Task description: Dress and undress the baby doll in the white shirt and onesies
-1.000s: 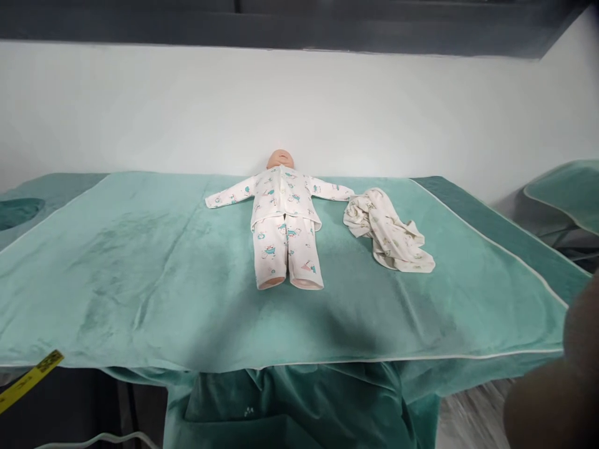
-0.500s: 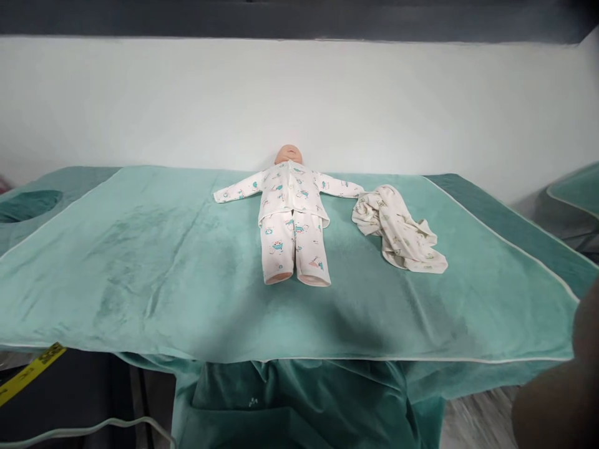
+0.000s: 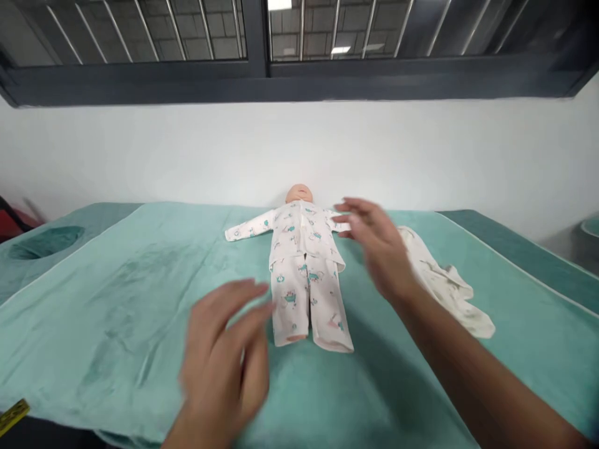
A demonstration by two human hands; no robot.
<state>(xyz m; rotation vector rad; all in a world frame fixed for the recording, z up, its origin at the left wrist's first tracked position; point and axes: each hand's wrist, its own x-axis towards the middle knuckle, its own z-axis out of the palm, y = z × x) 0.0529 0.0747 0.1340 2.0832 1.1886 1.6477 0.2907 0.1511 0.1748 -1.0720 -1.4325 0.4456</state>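
Observation:
A baby doll (image 3: 299,193) lies on its back with its head toward the wall. It wears a white printed top (image 3: 294,232) and matching trousers (image 3: 291,299), arms spread to the sides. My left hand (image 3: 227,355) hovers over the bed, left of and nearer than the trouser legs, with bent fingers apart and nothing in them. Above the doll's arm on the right is my right hand (image 3: 377,243), fingers spread and empty, hiding part of that sleeve. Beside my right forearm lies a crumpled white printed cloth (image 3: 437,274), partly covered by the hand and arm.
A green velvety cover (image 3: 126,299) spreads over the bed, with a round face hole (image 3: 47,242) at the left end. Behind stands a white wall (image 3: 187,156) under a dark-framed window (image 3: 257,78) with bars. A yellow strip (image 3: 14,416) shows at the lower left.
Both my hands have come into view and reached forward over the bed. The camera has tilted up, bringing the window into sight. Doll and cloth appear to lie as before.

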